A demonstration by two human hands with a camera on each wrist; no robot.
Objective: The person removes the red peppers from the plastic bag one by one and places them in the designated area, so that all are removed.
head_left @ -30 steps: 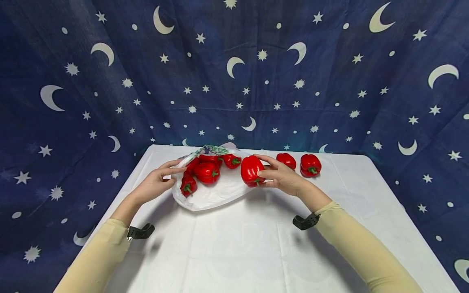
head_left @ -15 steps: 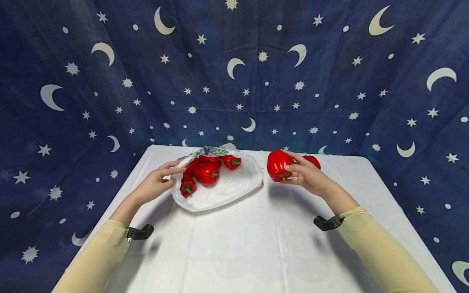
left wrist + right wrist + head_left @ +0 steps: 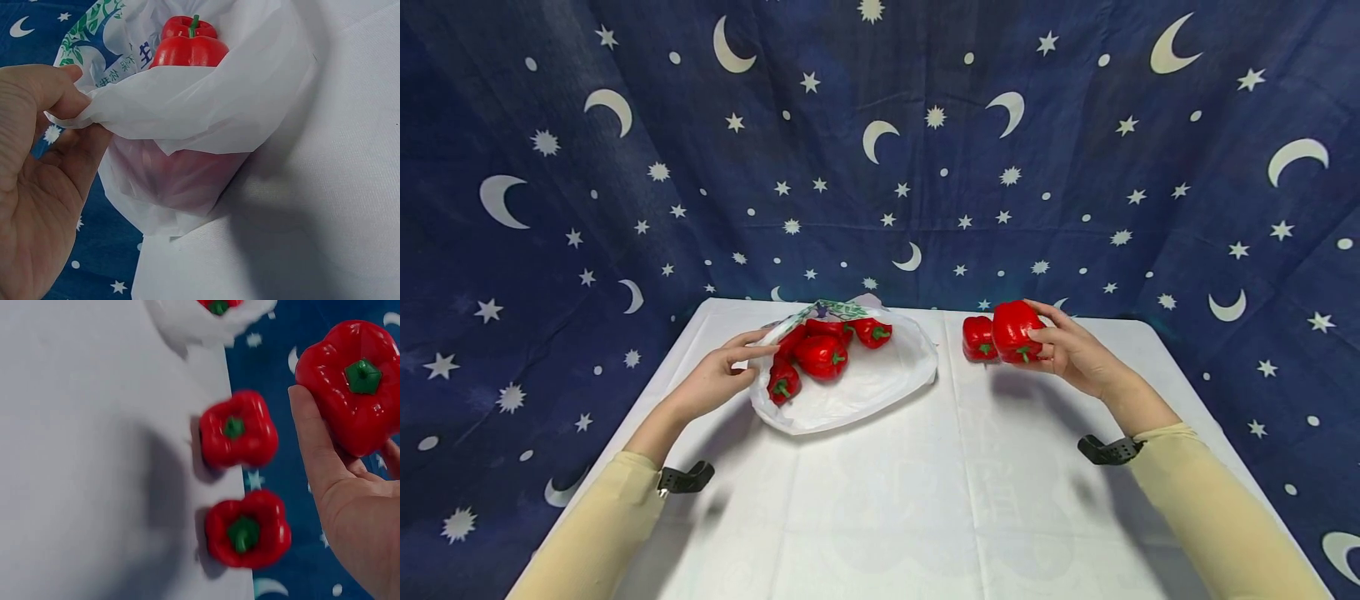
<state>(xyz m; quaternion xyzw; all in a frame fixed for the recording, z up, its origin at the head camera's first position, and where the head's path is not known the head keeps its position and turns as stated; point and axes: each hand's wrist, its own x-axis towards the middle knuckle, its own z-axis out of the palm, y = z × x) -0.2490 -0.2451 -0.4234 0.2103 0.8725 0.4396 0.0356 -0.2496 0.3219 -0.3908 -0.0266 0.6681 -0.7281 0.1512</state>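
Observation:
My left hand (image 3: 715, 379) pinches the rim of a white plastic bag (image 3: 880, 400), whose mouth gapes toward me. Inside lie several red bell peppers (image 3: 822, 357) with green stems. In the left wrist view, thumb and fingers grip the bag's edge (image 3: 169, 106), and red shows through the thin plastic. Raised above the table on the right, my right hand (image 3: 1075, 354) holds another red bell pepper (image 3: 1017, 332) between thumb and fingers. Just left of it sits a loose bell pepper (image 3: 978, 339). The right wrist view shows a second loose pepper (image 3: 247, 529), hidden in the head view.
A white cloth covers the table (image 3: 880, 517). Behind it and at both sides hangs a dark blue curtain (image 3: 820, 150) with moons and stars. Green leaf print (image 3: 94, 28) marks the bag's far side.
My right hand has moved right, carrying the bell pepper from beside the bag's mouth to above the loose peppers. My left hand stays at the bag's rim.

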